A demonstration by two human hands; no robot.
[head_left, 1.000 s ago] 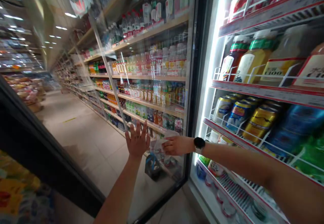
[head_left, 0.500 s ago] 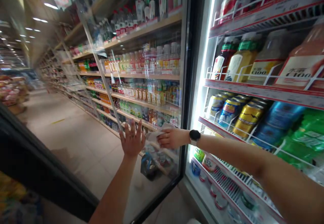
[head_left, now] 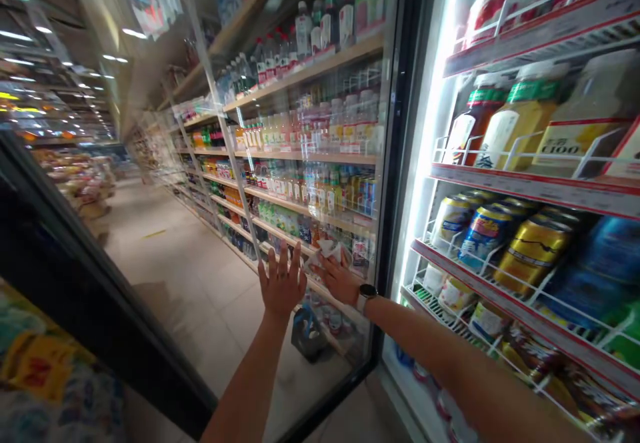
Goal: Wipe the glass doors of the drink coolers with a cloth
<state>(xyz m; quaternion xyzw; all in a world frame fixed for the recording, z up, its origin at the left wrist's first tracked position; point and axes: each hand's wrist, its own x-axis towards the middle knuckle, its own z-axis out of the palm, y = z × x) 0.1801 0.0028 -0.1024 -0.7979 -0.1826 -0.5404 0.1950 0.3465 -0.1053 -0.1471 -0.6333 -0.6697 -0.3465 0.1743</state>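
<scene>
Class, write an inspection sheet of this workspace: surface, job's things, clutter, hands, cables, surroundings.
Surface: glass door, dark-framed, standing open.
Job's things: crumpled white sheet at the glass door; cloth or paper unclear.
Clutter: dark basket showing low in the glass door.
Hands: left hand raised, fingers spread, contact unclear; right hand, fingers extended, on the white sheet.
Cables: nothing seen.
Surroundings: lit cooler on the right, with bottles and cans.

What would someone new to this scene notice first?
Probably the glaring light strip right of centre, beside cooler shelves of bottles and cans. Then, at centre, the left hand, fingers spread before the glass door. Just right of it, the right hand has a whitish cloth at its fingers.
</scene>
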